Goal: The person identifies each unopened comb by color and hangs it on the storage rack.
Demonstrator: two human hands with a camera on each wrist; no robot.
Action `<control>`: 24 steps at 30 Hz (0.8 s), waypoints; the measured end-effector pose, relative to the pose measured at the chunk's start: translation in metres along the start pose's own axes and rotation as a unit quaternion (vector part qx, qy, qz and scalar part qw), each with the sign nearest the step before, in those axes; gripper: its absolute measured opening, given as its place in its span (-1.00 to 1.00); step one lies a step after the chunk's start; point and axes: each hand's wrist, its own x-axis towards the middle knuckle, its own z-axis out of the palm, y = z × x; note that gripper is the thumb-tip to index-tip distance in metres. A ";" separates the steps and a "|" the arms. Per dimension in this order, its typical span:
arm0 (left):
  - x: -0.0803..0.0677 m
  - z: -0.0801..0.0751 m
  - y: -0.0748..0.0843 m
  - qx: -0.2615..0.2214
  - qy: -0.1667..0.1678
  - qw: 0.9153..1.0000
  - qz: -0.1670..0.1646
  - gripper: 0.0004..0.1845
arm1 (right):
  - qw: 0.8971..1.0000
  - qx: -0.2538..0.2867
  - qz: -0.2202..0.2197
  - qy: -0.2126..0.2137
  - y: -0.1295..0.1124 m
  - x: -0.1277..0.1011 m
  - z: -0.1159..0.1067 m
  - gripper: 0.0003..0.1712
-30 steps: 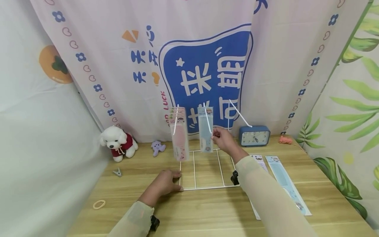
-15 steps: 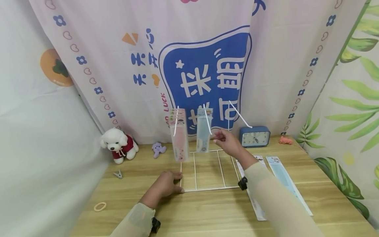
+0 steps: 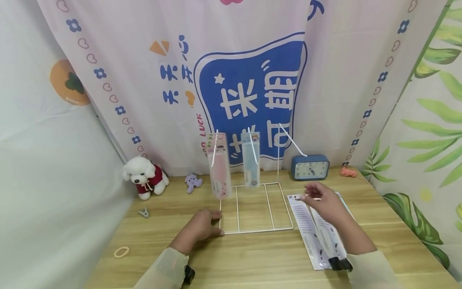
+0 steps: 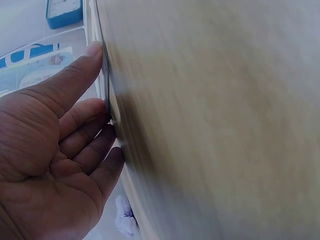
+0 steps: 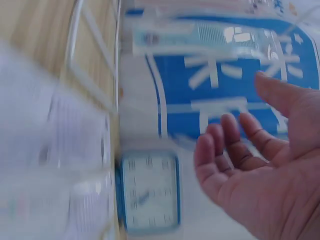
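A white wire rack stands on the wooden table. A pink packaged comb and a blue packaged comb hang from its prongs. My left hand rests flat on the table, fingers touching the front left corner of the rack's base. My right hand hovers open over a white packaged comb lying on the table right of the rack, holding nothing. In the right wrist view the fingers are loosely spread with the blue clock behind them.
A blue alarm clock stands behind the rack on the right, with a small orange thing beside it. A white plush dog, a small purple toy, a clip and a rubber band lie on the left. Curtains close off the back.
My right hand left the hanging blue comb and dropped down to the right, over the packaged combs on the table. The left hand stayed at the rack base.
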 end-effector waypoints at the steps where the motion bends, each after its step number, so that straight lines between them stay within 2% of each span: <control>1: 0.000 0.000 0.000 -0.001 -0.001 1.000 -0.003 -0.27 | 1.000 -0.018 0.008 0.002 0.006 -0.005 -0.007 -0.43; 6: 0.001 0.000 -0.001 -0.001 -0.001 1.000 -0.013 -0.27 | 0.994 -0.068 0.076 -0.024 0.036 -0.022 -0.036 -0.32; 10: 0.002 -0.001 -0.002 0.006 0.001 1.000 -0.012 -0.27 | 0.984 -0.106 0.136 -0.044 0.057 -0.030 -0.049 -0.24; 16: 0.002 -0.001 -0.002 0.004 0.000 1.000 -0.010 -0.26 | 0.967 -0.165 0.190 -0.045 0.085 -0.036 -0.054 -0.12; 21: 0.001 -0.001 -0.001 -0.003 -0.001 1.000 -0.012 -0.25 | 0.949 -0.188 0.246 -0.057 0.097 -0.036 -0.054 0.02; 24: 0.001 -0.002 -0.001 0.002 0.002 1.000 -0.009 -0.25 | 0.942 -0.189 0.273 -0.058 0.099 -0.036 -0.055 0.03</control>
